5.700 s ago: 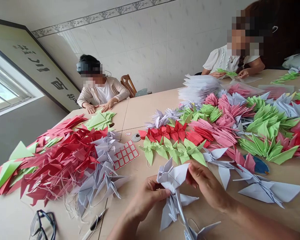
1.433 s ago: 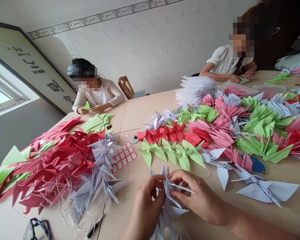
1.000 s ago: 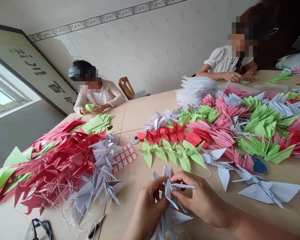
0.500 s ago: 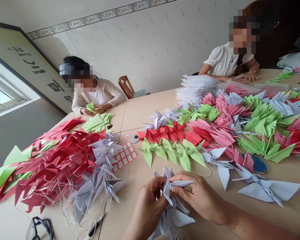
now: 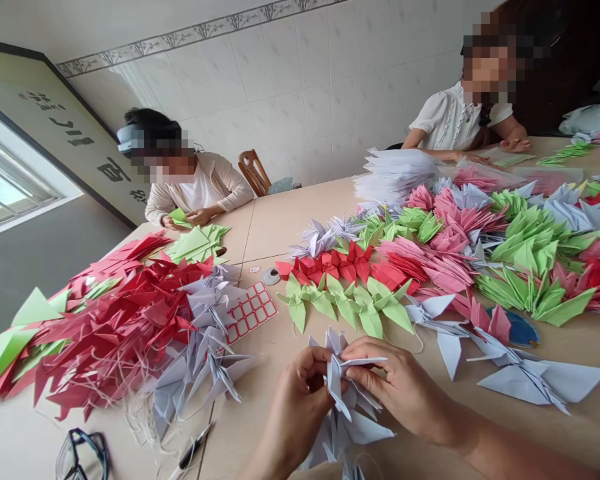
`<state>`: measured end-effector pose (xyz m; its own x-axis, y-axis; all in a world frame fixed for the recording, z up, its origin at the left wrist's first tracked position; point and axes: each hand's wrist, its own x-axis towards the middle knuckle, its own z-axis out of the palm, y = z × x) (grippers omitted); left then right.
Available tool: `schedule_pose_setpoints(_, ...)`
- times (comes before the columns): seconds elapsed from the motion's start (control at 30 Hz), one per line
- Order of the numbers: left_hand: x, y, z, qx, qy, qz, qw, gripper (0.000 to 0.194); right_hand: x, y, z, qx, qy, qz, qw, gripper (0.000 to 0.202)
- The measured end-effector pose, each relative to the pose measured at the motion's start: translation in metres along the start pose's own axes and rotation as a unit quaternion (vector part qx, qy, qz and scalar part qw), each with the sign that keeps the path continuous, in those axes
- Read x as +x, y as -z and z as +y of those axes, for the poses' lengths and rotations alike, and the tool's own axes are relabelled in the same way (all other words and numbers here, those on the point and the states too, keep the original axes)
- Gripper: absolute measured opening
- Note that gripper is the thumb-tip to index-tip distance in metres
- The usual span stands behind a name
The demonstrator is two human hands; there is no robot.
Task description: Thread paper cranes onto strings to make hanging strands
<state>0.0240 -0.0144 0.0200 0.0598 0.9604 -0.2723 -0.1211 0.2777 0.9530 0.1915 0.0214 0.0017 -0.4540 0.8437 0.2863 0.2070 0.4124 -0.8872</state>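
A pale folded piece (image 5: 336, 383) is held above the near edge of the surface (image 5: 260, 393), between the 2 hands. Its left side is pinched by the fingers of the left hand (image 5: 293, 407), and 1 of its narrow points is pinched between the thumb and fingers of the right hand (image 5: 405, 393). More pale folded paper (image 5: 363, 430) hangs just below; whether the parts are joined cannot be told, as the join is hidden.

Much of the work appears to be done. A green row (image 5: 347, 303) is laid out just beyond the hands, with thread showing at its ends, and a red row (image 5: 347, 265) lies behind it. A pale row (image 5: 540, 380) is spread to the right. At the left, a red heap (image 5: 115, 327) is piled beside a pale cluster (image 5: 215, 360), with loose string (image 5: 143, 420) trailing from it.

Much also seems to be left. Pink bundles (image 5: 443, 263) and green bundles (image 5: 535, 300) are kept closely packed at the right, their pieces apparently unopened. The held piece is judged to be partway through shaping, its points splayed unevenly. Across the surface, a green sheet (image 5: 180, 218) is being handled by a seated person (image 5: 200, 183).
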Motion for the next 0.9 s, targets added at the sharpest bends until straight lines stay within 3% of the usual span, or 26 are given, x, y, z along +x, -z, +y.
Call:
schedule_pose_setpoints(0.17,0.002,-0.001,-0.001,-0.005,0.007,0.008,1.000,0.024,-0.003,0.001,0.000,-0.011,0.014,0.002,1.000,0.015)
schedule_pose_setpoints(0.33,0.003,0.004,-0.002,-0.075,0.046,-0.001,0.996,0.030,-0.004,0.006,0.001,-0.042,-0.006,0.031,0.999,0.016)
schedule_pose_setpoints(0.6,0.003,0.005,0.002,-0.108,0.043,-0.008,0.993,0.032,-0.008,0.006,0.003,-0.111,0.099,0.070,0.986,0.042)
schedule_pose_setpoints(0.77,0.002,0.005,-0.003,-0.100,0.037,-0.039,0.994,0.031,-0.008,0.005,0.006,-0.129,0.145,0.040,0.980,0.026)
schedule_pose_setpoints(0.9,0.004,0.004,-0.008,-0.089,0.018,-0.077,0.993,0.035,-0.008,0.003,0.009,-0.124,0.167,0.052,0.977,0.016)
